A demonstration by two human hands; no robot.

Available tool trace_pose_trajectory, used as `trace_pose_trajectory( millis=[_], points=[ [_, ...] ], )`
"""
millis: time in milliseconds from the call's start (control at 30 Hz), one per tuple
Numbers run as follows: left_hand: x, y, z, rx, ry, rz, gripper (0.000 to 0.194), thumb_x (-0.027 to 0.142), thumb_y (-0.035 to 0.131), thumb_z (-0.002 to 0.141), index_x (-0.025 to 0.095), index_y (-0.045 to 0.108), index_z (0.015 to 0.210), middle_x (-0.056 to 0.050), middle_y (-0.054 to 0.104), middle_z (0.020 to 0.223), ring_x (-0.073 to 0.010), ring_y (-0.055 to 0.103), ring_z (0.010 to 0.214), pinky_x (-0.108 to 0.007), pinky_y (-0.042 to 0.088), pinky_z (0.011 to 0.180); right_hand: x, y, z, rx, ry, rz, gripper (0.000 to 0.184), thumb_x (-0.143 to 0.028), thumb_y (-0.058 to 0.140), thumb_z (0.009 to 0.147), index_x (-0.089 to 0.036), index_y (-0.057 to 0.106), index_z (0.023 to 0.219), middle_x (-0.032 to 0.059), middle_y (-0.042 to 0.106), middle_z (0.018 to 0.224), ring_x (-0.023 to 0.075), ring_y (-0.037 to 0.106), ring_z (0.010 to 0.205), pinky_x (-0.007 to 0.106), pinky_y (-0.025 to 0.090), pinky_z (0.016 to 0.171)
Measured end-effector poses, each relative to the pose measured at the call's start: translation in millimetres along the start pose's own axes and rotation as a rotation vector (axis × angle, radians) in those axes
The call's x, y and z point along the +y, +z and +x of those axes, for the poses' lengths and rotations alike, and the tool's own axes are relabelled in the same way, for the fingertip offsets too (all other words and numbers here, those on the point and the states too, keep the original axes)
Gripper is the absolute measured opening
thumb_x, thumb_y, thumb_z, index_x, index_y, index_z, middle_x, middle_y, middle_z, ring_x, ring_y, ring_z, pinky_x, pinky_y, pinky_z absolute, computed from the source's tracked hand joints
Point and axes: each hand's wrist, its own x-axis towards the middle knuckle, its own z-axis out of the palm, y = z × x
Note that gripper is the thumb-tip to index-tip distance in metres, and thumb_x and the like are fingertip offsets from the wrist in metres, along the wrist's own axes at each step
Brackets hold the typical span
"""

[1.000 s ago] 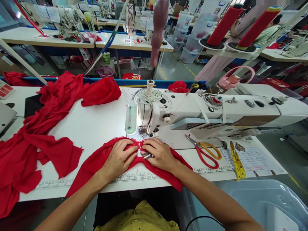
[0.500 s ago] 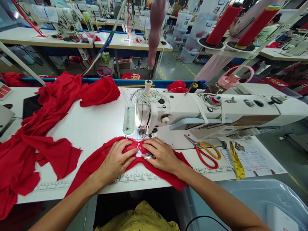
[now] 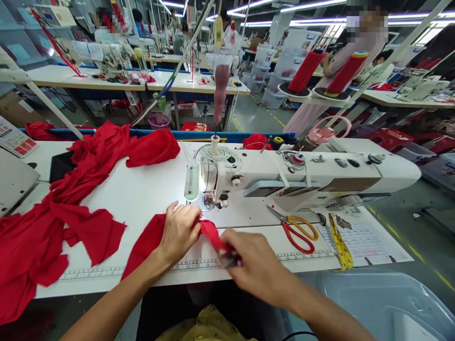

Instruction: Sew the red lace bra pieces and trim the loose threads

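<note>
The left hand angles inward from its forearm, palm down, fingers bent and nearly closed, pinching one piece of red cloth just in front of the sewing machine. The right hand is blurred, its forearm reaching in from lower right; its fingers curl closed around one small dark metal tool, where the cloth's narrow strip ends, stretched between both hands. Below and right of the right fingers is one clear bin, its contents too unclear to tell. Beyond the left fingers, in the background, stands one purple basket. Right of the right fingers lie one pair of scissors and one yellow tape measure; farther beyond stand two red thread cones.
</note>
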Motion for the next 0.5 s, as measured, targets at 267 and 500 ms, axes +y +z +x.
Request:
trace_pose_trajectory(
  millis=[267,500],
  points=[
    [-1.9,-46.3,-50.3,0.305,0.06,-0.388,0.008,0.018,0.054,0.094,0.025,0.058,0.096,0.004,0.064,0.086,-0.0142,0.062,0.082,-0.044,0.033,0.114,-36.6,6.5,5.0,-0.025,-0.443,0.502,0.019,-0.023,0.051,0.098,-0.021,0.065,0.112,0.0029,0.073,0.093,0.0125,0.065,0.082,0.024,0.048,0.076],
    [-13.4,-57.3,-75.1,0.329,0.067,-0.49,0.003,0.021,0.061,0.093,0.024,0.059,0.094,0.004,0.061,0.081,-0.0122,0.06,0.076,-0.044,0.039,0.11,-25.6,40.6,37.9,-0.006,-0.207,0.684,0.02,-0.033,0.066,0.092,-0.023,0.066,0.109,0.003,0.07,0.104,0.0153,0.062,0.09,0.025,0.046,0.068]
  ],
)
